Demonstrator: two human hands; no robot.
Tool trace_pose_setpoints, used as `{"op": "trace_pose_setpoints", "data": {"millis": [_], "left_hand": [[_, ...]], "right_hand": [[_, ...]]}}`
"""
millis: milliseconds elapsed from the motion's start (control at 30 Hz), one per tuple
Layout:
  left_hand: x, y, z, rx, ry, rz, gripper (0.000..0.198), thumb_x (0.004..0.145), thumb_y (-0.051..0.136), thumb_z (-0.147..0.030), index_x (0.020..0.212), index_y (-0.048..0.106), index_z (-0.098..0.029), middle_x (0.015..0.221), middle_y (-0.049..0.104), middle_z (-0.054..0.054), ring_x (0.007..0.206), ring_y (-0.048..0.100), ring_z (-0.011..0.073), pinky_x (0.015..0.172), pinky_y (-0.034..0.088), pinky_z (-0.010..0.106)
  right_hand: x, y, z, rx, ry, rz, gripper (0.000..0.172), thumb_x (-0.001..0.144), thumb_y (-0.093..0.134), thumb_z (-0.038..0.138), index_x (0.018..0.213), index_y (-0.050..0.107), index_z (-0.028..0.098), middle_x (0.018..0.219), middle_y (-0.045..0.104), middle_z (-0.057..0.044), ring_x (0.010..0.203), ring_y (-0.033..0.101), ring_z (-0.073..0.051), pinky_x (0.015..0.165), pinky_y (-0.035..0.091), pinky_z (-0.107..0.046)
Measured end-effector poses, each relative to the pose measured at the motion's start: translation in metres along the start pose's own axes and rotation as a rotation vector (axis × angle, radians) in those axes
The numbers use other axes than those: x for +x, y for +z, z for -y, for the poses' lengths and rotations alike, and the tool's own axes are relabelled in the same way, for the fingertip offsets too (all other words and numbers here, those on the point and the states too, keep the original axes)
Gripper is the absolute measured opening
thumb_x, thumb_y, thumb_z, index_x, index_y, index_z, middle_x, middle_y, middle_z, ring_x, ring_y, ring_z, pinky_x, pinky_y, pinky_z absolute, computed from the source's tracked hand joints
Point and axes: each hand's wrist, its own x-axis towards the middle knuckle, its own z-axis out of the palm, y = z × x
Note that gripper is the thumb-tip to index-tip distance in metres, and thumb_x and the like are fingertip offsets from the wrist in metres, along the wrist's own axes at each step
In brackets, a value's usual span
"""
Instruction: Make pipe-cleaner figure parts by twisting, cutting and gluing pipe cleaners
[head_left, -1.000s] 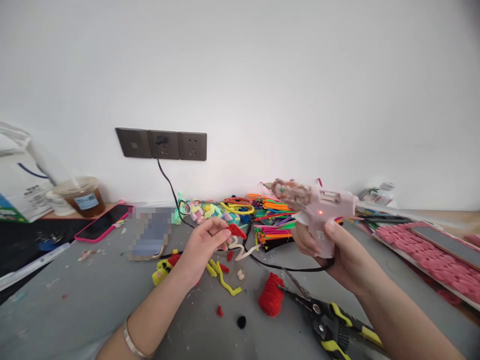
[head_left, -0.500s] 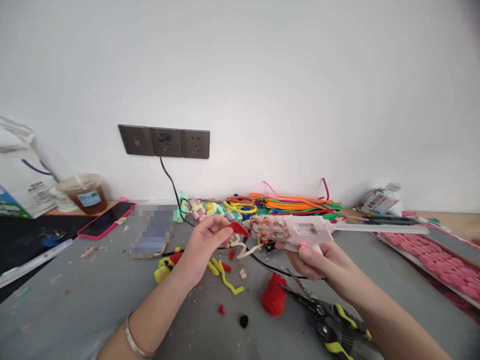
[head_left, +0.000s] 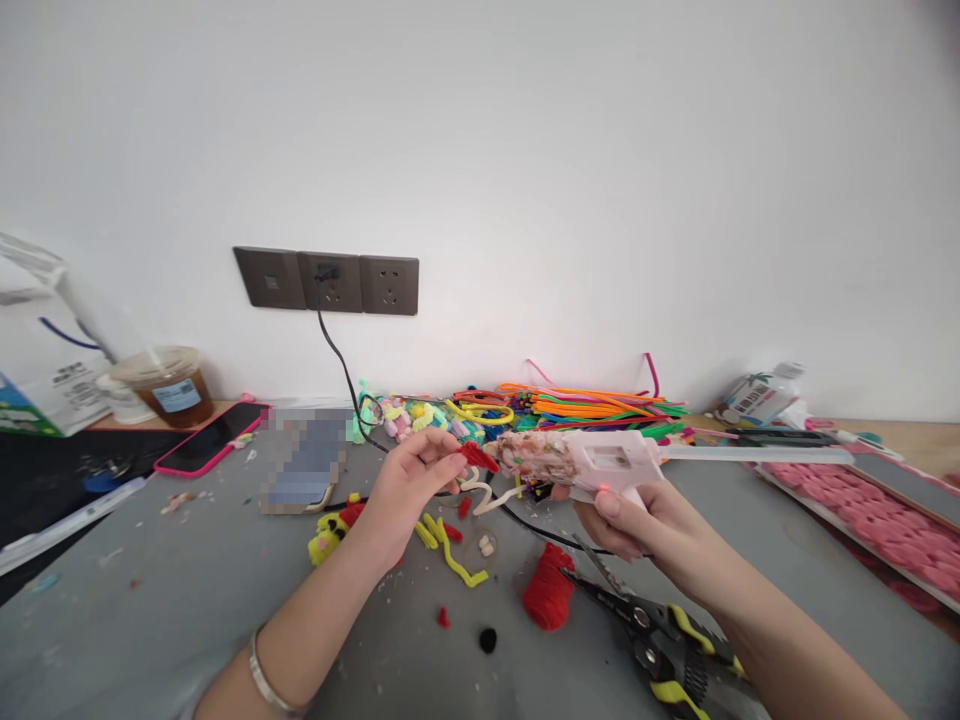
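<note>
Pinched in the fingers of my left hand (head_left: 411,482) is a small red fuzzy piece (head_left: 478,457), like bent pipe cleaner. My right hand (head_left: 634,518) grips a pale pink glue gun (head_left: 611,462) by its handle; a red light glows on it. Its nozzle end is crusted with old glue and fluff and points left, right beside the red piece. A long white glue stick (head_left: 757,455) sticks out of its back. Below lie a red fuzzy roll (head_left: 549,588), yellow pipe cleaner pieces (head_left: 454,560), a black pompom (head_left: 488,640) and black-and-yellow pliers (head_left: 645,625).
Along the wall lies a bundle of coloured pipe cleaners (head_left: 585,408). Left are two phones, one pink-cased (head_left: 214,440), and a cup of brown drink (head_left: 176,385). A pink bumpy strip (head_left: 862,510) and a bottle (head_left: 761,395) sit right. A black cable (head_left: 341,365) hangs from the socket.
The red piece has turned slightly in my left fingers, and its tip sits closer to the glue gun's nozzle. Otherwise both hands stay nearly in place.
</note>
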Motion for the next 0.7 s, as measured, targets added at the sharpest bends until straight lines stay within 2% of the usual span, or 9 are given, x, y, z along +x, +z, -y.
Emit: {"op": "trace_pose_setpoints", "data": {"millis": [367, 467, 600, 700], "left_hand": [[0.0, -0.001, 0.0, 0.006, 0.027, -0.003, 0.023, 0.074, 0.078, -0.037, 0.079, 0.064, -0.019, 0.067, 0.06, -0.003, 0.064, 0.055, 0.0103, 0.061, 0.047, 0.022], [0.0, 0.0, -0.001, 0.006, 0.043, -0.012, 0.024, 0.072, 0.079, -0.038, 0.078, 0.064, -0.019, 0.066, 0.06, -0.003, 0.065, 0.056, 0.0111, 0.061, 0.047, 0.023], [0.002, -0.003, 0.0, -0.001, 0.054, -0.033, 0.024, 0.074, 0.078, -0.038, 0.08, 0.064, -0.02, 0.066, 0.059, -0.004, 0.065, 0.056, 0.0116, 0.062, 0.047, 0.024], [0.002, -0.005, 0.002, -0.005, 0.054, -0.047, 0.023, 0.074, 0.078, -0.037, 0.081, 0.064, -0.02, 0.065, 0.058, -0.004, 0.065, 0.056, 0.0116, 0.062, 0.047, 0.024]], "right_hand": [[0.0, 0.0, 0.003, -0.025, 0.0, -0.011, 0.052, 0.086, 0.052, 0.068, 0.089, 0.057, 0.016, 0.049, 0.033, 0.008, 0.047, 0.025, -0.009, 0.048, 0.024, -0.025], [-0.002, -0.002, 0.005, -0.06, 0.006, -0.009, 0.052, 0.086, 0.051, 0.069, 0.075, 0.053, 0.018, 0.049, 0.033, 0.007, 0.047, 0.025, -0.009, 0.048, 0.023, -0.025], [-0.007, -0.008, 0.001, -0.111, -0.019, 0.0, 0.06, 0.088, 0.048, 0.068, 0.053, 0.039, 0.02, 0.049, 0.033, 0.005, 0.048, 0.024, -0.009, 0.049, 0.023, -0.026], [-0.013, -0.008, -0.003, -0.041, -0.105, -0.112, 0.062, 0.091, 0.04, 0.069, 0.053, 0.043, 0.02, 0.05, 0.036, 0.004, 0.048, 0.026, -0.01, 0.049, 0.024, -0.027]]}}
